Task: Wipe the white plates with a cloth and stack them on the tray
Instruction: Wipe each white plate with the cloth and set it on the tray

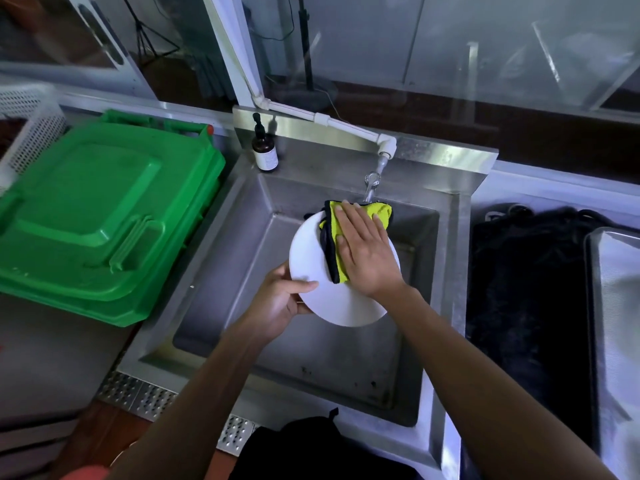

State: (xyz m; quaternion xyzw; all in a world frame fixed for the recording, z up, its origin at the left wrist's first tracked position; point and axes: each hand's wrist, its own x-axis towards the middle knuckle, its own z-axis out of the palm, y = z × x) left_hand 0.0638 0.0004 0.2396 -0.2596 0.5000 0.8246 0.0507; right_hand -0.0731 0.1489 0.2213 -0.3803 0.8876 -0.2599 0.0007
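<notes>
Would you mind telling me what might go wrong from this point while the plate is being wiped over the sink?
The left hand holds the white plate only by its lower-left rim, in the air above the steel sink; that grip could slip under the right hand pressing the yellow cloth. The cloth overhangs the plate's far edge beside the tap and might snag there.

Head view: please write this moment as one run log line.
step: wiping | left hand: holds white plate over sink | right hand: presses yellow cloth flat on plate
</notes>
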